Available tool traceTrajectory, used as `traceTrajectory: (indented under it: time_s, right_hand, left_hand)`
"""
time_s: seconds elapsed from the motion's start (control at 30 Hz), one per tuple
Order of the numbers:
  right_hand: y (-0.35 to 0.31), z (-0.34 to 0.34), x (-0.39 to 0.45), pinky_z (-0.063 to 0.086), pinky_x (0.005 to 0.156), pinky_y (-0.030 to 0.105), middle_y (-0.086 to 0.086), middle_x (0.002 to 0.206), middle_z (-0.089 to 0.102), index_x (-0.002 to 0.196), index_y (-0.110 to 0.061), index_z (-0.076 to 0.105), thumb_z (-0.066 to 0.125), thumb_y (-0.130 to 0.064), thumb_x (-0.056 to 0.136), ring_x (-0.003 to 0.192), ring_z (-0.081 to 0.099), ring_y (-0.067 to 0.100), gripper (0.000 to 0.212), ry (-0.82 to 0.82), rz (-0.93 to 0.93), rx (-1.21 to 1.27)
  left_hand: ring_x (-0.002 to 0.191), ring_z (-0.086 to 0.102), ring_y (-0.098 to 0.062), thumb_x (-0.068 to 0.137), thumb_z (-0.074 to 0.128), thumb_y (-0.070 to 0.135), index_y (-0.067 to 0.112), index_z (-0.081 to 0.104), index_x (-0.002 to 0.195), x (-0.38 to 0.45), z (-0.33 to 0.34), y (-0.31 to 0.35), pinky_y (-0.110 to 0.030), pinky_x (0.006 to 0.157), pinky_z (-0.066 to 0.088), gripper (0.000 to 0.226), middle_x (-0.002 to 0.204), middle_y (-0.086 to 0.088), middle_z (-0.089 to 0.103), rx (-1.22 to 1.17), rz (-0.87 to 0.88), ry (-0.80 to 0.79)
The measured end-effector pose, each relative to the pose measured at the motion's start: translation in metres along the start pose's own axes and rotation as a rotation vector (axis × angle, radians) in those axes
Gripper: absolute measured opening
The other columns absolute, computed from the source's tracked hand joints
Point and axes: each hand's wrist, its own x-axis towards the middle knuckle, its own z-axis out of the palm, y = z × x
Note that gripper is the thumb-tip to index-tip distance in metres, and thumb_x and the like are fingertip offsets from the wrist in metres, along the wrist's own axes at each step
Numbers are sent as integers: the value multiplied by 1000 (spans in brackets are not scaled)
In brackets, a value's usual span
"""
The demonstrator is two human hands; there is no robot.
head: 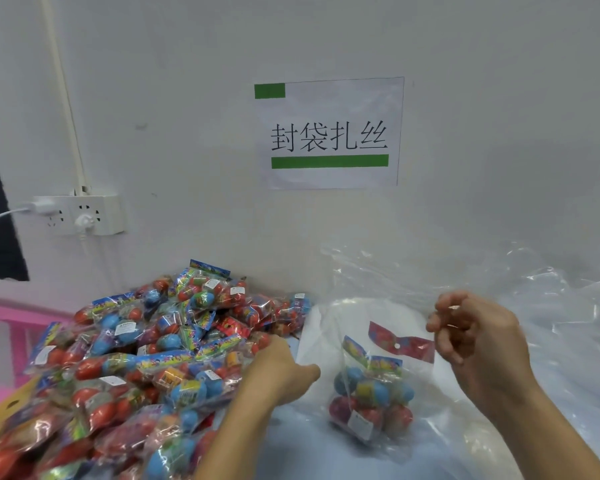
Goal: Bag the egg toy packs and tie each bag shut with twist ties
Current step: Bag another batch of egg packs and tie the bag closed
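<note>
Bagging looks barely begun: one egg toy pack (371, 393) lies apart from the rest on clear plastic bags (499, 306) spread over the right of the surface, and whether it is inside a bag or only on top I cannot tell. No tied bag and no twist tie shows clearly. A big pile of packs (136, 358) fills the left, so nearly all the work seems left. The left hand (278, 368) reaches into the pile's edge, fingers hidden among the packs, so its grip cannot be judged. The right hand (471, 334) hovers above the plastic, fingers curled and pinched together, perhaps on thin film; that is unclear. A flat red header card (402, 344) lies just behind the lone pack.
</note>
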Motion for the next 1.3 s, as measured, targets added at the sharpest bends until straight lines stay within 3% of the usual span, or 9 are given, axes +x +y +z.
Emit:
traceTrajectory:
  time_s: [0.1, 0.17, 0.33, 0.57, 0.7, 0.77, 1.0, 1.13, 1.3]
  right_hand:
    - [-4, 3, -4, 32, 31, 18, 24, 67, 65, 64, -5, 73, 52, -3, 73, 39, 52, 18, 23, -327, 216, -39]
    - [2, 6, -7, 39, 36, 21, 29, 82, 71, 75, -2, 77, 47, 4, 84, 51, 63, 22, 32, -499, 311, -188]
    - [23, 19, -12, 50, 54, 23, 16, 85, 77, 91, 0, 74, 40, 6, 95, 67, 71, 21, 35, -584, 380, -640]
    - [34, 44, -30, 53, 63, 23, 6, 87, 77, 96, -10, 72, 44, -5, 94, 76, 75, 20, 29, -771, 452, -741]
    - [39, 52, -36, 54, 66, 22, 5, 95, 78, 101, -13, 73, 44, -9, 94, 80, 76, 19, 30, -837, 457, -773]
    - [41, 52, -37, 54, 66, 21, 4, 95, 78, 102, -14, 73, 45, -10, 95, 81, 76, 19, 28, -847, 464, -785]
    - [44, 51, -35, 55, 65, 21, 3, 95, 79, 104, -14, 72, 46, -13, 96, 81, 77, 19, 28, -813, 458, -803]
    - [45, 51, -34, 54, 62, 22, 2, 90, 78, 102, -17, 71, 46, -16, 99, 77, 77, 20, 25, -738, 404, -794]
    - [49, 52, -31, 51, 55, 24, 2, 82, 75, 101, -18, 70, 49, -16, 102, 72, 76, 22, 21, -501, 268, -652]
  left_hand:
    - [85, 72, -18, 92, 59, 40, 9, 46, 126, -1, 5, 2, -30, 77, 57, 47, 104, -2, 58, -4, 8, -60]
    - [88, 74, -17, 94, 59, 36, 13, 48, 120, -1, 10, 2, -35, 89, 58, 37, 105, -1, 59, -114, 66, -114]
    - [88, 74, -17, 96, 56, 22, 14, 49, 130, 5, 17, 1, -29, 82, 60, 35, 109, -7, 68, -405, 105, -154]
    - [132, 36, -30, 94, 48, 16, 18, 48, 126, 15, 15, -15, -40, 108, 32, 32, 136, -7, 48, 308, -13, 417]
    - [142, 25, -42, 95, 48, 16, 10, 29, 144, 19, 19, -29, -46, 116, 24, 53, 153, -25, 28, 446, -176, 316]
    - [140, 29, -39, 96, 46, 17, 7, 24, 148, 23, 23, -34, -45, 114, 25, 57, 153, -23, 33, 484, -193, 297]
    - [131, 41, -28, 97, 45, 14, 23, 52, 124, 27, 25, -33, -45, 108, 26, 29, 134, -3, 56, 516, -104, 360]
    - [121, 50, -28, 98, 39, 10, 16, 46, 127, 28, 19, -26, -44, 102, 35, 30, 122, -5, 61, 264, -14, 520]
    - [86, 58, -16, 103, 34, 13, 16, 51, 121, 20, -4, -5, -37, 74, 50, 26, 100, -3, 62, -811, 179, 654]
